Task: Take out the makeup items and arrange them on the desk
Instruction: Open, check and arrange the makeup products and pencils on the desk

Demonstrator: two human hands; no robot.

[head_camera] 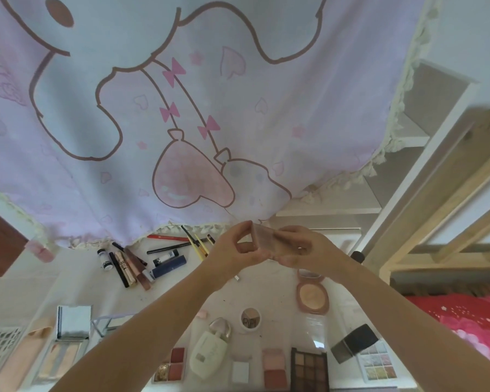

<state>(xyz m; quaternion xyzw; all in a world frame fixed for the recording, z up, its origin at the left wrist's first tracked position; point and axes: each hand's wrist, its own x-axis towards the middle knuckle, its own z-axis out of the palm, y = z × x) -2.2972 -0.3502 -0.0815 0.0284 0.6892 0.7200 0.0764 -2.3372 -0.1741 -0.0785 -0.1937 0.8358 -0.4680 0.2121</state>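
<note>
Both hands up over the white desk (74, 281), sharing one small translucent pinkish rectangular case (263, 240). Left hand (232, 247): grip closed on the case's left end, thumb and fingers pinching. Right hand (303, 247): grip closed on its right end. Case is in the air, clear of the desk. Below it: round pink powder compact (312, 296), open. Near edge: dark eyeshadow palette (309, 369), white squeeze bottle (208, 349). Far left: cluster of pencils and tubes (142, 261).

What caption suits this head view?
Both hands hold a small pink case above makeup laid out on the desk.
</note>
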